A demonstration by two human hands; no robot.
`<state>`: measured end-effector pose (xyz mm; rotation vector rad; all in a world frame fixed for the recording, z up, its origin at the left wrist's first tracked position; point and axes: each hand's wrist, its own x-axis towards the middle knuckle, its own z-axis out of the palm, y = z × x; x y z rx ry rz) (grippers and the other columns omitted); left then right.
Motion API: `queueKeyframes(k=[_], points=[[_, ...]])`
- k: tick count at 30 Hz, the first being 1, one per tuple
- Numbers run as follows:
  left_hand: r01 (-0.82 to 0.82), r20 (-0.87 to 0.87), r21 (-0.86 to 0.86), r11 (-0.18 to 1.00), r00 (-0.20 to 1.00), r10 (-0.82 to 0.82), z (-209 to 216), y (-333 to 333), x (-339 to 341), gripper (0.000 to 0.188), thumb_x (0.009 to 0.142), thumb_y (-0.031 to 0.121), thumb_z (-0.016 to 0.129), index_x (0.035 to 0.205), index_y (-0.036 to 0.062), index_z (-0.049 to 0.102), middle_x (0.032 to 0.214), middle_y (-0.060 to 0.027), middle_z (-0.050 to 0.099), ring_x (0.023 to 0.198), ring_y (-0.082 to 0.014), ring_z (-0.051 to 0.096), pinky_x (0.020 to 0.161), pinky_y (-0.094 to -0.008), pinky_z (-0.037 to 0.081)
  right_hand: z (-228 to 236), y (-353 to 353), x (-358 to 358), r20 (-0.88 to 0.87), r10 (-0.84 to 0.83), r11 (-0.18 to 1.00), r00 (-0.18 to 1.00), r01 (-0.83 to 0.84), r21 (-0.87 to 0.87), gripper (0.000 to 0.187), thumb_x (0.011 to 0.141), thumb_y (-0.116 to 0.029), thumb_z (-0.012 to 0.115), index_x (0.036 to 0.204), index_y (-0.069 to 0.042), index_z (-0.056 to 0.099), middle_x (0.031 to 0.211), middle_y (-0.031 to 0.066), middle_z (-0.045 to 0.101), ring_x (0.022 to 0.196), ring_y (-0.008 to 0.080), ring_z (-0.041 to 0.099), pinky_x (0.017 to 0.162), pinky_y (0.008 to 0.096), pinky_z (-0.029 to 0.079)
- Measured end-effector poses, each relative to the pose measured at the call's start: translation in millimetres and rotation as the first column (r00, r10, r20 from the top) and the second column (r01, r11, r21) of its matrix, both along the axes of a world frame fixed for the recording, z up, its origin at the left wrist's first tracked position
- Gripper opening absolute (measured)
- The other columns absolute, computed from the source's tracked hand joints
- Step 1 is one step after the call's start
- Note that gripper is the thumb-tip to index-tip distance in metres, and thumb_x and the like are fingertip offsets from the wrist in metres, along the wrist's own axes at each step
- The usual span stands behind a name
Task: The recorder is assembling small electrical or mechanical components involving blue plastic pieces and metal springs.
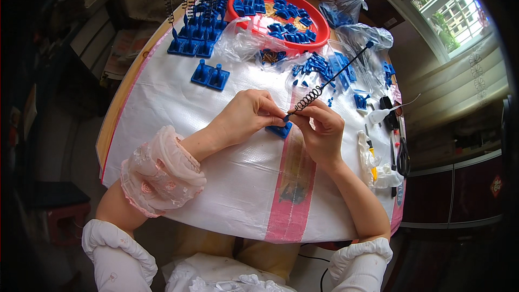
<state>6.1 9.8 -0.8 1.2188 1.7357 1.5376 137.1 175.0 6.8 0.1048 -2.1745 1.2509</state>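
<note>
Judging by its look, the spring between your hands should be light and bendy at the coil, its rod stiffer — best gripped at the lower end, since the coil would likely flex sideways. The base, just under your left fingertips, looks like hard plastic, light and maybe slick; its stem or edges seem surest. Your left hand is nearly closed, pinching the stem by the spring's foot. Your right hand pinches the coil's lower end, thumb against index, other fingers curled — how firmly, I cannot tell.
</note>
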Motion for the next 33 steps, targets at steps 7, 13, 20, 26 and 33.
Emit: queueKeyframes(k=[7,13,20,26,33], points=[[-0.003,-0.014,-0.006,1.0,1.0,0.003,1.5,-1.2,0.6,0.015,0.086,-0.001,0.078,0.101,0.0006,0.08,0.091,-0.0053,0.068,0.083,-0.013,0.065,0.076,-0.026,0.052,-2.6,0.8,-1.2,-0.009,0.005,1.0,1.0,-0.005,-0.009,0.013,0.079,0.012,0.076,0.09,0.004,0.073,0.082,0.0076,0.068,0.073,0.0142,0.065,0.064,0.0271,0.05],[0.0,-0.053,-0.014,1.0,0.999,-0.001,1.7,-0.6,0.7,0.016,0.086,0.0,0.079,0.102,0.0001,0.08,0.093,-0.0056,0.068,0.084,-0.0126,0.066,0.076,-0.0258,0.053,-2.0,0.7,-1.1,-0.022,0.008,1.0,1.0,-0.008,-0.014,0.012,0.079,0.011,0.076,0.089,0.004,0.073,0.082,0.0076,0.068,0.072,0.0142,0.065,0.064,0.0274,0.05],[0.024,0.029,0.007,1.0,0.999,-0.024,-5.4,1.3,-1.4,0.016,0.088,-0.001,0.077,0.103,-0.0024,0.078,0.095,-0.0054,0.068,0.086,-0.0112,0.066,0.079,-0.0243,0.054,-2.8,1.1,-1.8,-0.023,-0.002,1.0,1.0,0.002,-0.001,0.012,0.079,0.009,0.077,0.088,0.003,0.074,0.083,0.007,0.069,0.073,0.0139,0.065,0.065,0.0269,0.051],[0.033,0.057,0.003,0.999,0.998,-0.033,-4.3,2.0,-1.2,0.015,0.088,0.0,0.077,0.103,-0.0024,0.079,0.095,-0.0047,0.067,0.087,-0.0109,0.066,0.08,-0.0243,0.054,0.9,1.6,-1.4,-0.019,-0.006,1.0,1.0,0.007,0.016,0.013,0.079,0.008,0.077,0.089,0.001,0.075,0.083,0.0063,0.069,0.073,0.0133,0.065,0.066,0.0266,0.051],[0.032,0.055,-0.002,0.999,0.998,-0.032,-3.6,1.3,-1.0,0.015,0.088,0.0,0.077,0.103,-0.0023,0.079,0.095,-0.0042,0.066,0.087,-0.0106,0.065,0.08,-0.024,0.053,0.5,3.5,-1.5,-0.007,0.002,1.0,1.0,-0.001,0.028,0.013,0.078,0.008,0.078,0.089,0.001,0.075,0.083,0.0063,0.069,0.072,0.0134,0.064,0.065,0.0267,0.05]])
